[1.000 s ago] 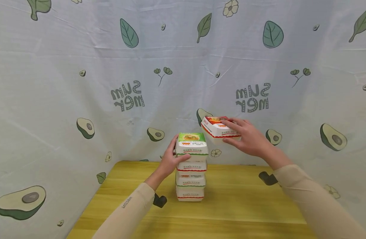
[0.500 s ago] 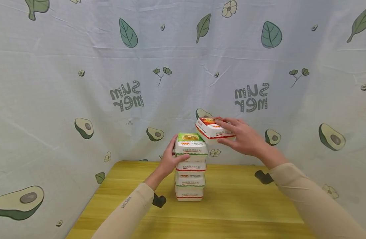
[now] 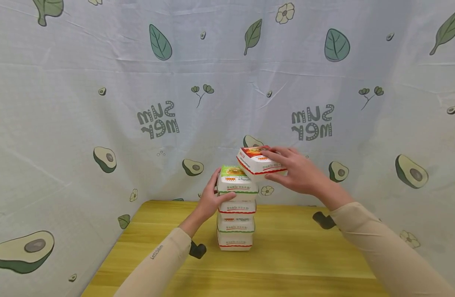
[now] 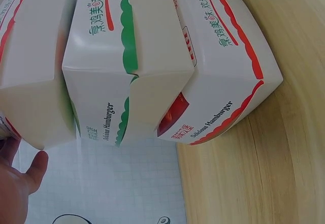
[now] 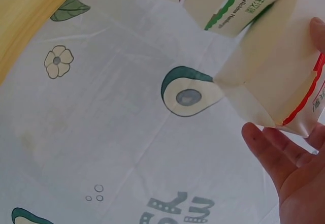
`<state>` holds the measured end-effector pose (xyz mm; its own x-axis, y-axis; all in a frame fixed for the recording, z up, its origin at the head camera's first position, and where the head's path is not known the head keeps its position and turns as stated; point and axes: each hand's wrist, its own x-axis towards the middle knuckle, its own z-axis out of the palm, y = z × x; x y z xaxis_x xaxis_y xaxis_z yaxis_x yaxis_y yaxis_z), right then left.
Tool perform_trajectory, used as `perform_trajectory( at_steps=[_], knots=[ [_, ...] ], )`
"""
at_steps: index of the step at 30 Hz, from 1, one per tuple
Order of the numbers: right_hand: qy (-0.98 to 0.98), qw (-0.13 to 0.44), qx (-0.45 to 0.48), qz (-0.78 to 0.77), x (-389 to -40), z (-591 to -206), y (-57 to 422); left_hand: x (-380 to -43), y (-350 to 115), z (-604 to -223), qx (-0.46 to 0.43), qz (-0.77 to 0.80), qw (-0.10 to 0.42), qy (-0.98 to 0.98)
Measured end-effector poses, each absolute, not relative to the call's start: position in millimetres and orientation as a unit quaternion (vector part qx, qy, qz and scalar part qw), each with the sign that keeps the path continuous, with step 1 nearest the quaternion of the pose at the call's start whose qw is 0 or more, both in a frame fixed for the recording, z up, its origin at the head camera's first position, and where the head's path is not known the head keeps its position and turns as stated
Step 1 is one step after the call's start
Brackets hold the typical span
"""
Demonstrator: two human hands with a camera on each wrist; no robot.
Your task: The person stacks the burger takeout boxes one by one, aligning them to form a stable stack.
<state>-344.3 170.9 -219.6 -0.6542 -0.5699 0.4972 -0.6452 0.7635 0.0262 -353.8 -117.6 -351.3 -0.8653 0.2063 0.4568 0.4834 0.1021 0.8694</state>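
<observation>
Hamburger boxes with red and green trim stand in an upright stack. My left hand (image 3: 208, 202) grips the top green-trimmed box (image 3: 236, 184), thumb across its front and fingers along its left side. A red-topped hamburger box (image 3: 254, 163) is tilted above the stack's right side, overlapping the green top in the head view. My right hand (image 3: 299, 171) holds it from the right, fingers over the lid and thumb beneath. The right wrist view shows the underside of this held box (image 5: 269, 66). Lower down, the bottom red-trimmed box (image 4: 223, 71) fills part of the left wrist view.
The stack rests on a yellow wood-grain table (image 3: 298, 247). Behind it and along both sides hangs a pale curtain (image 3: 227, 82) printed with avocados, leaves and mirrored lettering. The table's back edge runs close to the curtain.
My right hand has carried the red-topped box leftward and slightly down, from beside the stack to partly over the green top. My left hand keeps its grip in the same place.
</observation>
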Motion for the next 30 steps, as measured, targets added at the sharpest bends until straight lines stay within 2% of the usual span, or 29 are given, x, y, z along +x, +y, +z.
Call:
perform_trajectory(
  at_steps=[19,30],
  knots=[
    [-0.902,0.25,0.346,0.059,-339.3,-215.0,160.0,-355.0,-116.1,-351.5,-0.233,-0.628,0.111,-0.734],
    [-0.907,0.233,0.346,0.058,-338.5,-213.1,155.5,-351.9,-115.9,-348.0,-0.239,-0.629,0.105,-0.732]
  ],
)
